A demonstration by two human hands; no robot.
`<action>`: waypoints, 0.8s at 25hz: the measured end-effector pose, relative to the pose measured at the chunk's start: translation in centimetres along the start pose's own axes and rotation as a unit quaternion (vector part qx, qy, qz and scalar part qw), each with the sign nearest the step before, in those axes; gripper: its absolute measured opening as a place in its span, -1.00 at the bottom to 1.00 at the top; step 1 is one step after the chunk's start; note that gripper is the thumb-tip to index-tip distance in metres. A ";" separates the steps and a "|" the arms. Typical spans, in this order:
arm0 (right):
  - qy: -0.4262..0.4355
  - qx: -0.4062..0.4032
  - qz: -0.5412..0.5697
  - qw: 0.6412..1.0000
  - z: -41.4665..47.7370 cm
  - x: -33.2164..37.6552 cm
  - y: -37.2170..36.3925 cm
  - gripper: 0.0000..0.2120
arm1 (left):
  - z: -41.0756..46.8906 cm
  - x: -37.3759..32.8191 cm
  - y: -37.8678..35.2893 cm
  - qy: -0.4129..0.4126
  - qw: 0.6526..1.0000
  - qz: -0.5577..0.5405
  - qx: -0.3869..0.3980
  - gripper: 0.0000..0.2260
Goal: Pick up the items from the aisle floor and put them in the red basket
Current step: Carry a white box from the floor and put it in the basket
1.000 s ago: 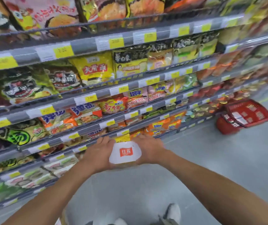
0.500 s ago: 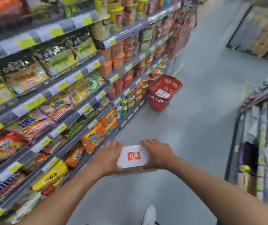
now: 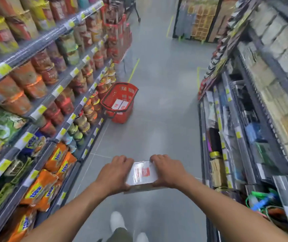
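Box: a flat white box (image 3: 142, 173), wrapped in shiny film with a red label on top, is being carried roughly level above the aisle floor (image 3: 160, 119), between the two hands.
Left grip: the left hand (image 3: 113, 173) is clasping the box's left end, with its fingers curling over the top edge. The thumb is hidden.
Right grip: the right hand (image 3: 167, 170) is clasping the right end the same way, with bent fingers hooking over the far corner.
Weight: it is probably light to middling. Neither wrist is sagging, and the two-handed hold is likely answering to the box's breadth rather than its load.
Stiffness: the edges are showing straight with no bowing under the squeeze, so it is likely stiff card that will not fold.
Slipperiness: the film is throwing back strong glare and is likely slick. Pressing inward from both ends with fingers over the rim is looking safer than pinching the flat faces.
Fragility: the contents cannot be told, so lowering it in is wiser than dropping it.
Best hold: the short ends, as now, perhaps with one palm sliding underneath for the set-down.
Red basket: the red basket (image 3: 122, 117) is standing on the floor well ahead, just beside the foot of the left shelves (image 3: 40, 109), with its top open.
Inside: two similar white boxes (image 3: 119, 104) are lying flat, so this one will likely be going on top of them.
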State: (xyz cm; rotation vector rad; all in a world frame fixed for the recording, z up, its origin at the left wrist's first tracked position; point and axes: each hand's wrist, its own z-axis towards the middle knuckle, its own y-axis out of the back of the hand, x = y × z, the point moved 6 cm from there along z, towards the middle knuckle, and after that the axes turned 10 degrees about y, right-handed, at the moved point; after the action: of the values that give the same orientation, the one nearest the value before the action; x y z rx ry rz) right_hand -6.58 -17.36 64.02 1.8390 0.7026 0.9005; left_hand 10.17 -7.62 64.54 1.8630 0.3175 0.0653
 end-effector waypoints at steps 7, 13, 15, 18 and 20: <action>-0.067 -0.015 0.008 0.998 4.6 -8.7 3.2 -0.28 | 12.5 -2.9 2.6 -0.073 0.997 0.015 -0.001 -0.32; -0.085 -0.010 0.003 0.996 13.9 -14.5 7.8 -0.28 | 24.3 -0.7 5.8 -0.091 0.996 0.004 -0.001 -0.35; -0.092 -0.014 -0.003 0.996 17.0 -16.3 9.8 -0.28 | 28.1 -0.1 7.8 -0.094 0.995 0.012 -0.006 -0.35; -0.108 -0.028 0.009 0.994 20.8 -19.2 12.1 -0.28 | 33.4 0.1 10.4 -0.104 0.995 0.010 -0.004 -0.37; -0.117 -0.030 0.007 0.993 22.8 -21.2 13.3 -0.28 | 36.5 0.0 11.8 -0.113 0.993 0.020 0.000 -0.36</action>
State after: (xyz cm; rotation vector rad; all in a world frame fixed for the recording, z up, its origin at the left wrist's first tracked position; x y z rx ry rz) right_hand 1.20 -50.30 63.62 1.8606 0.5109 0.6931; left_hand 19.77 -44.77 64.21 1.8567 0.1244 -0.1180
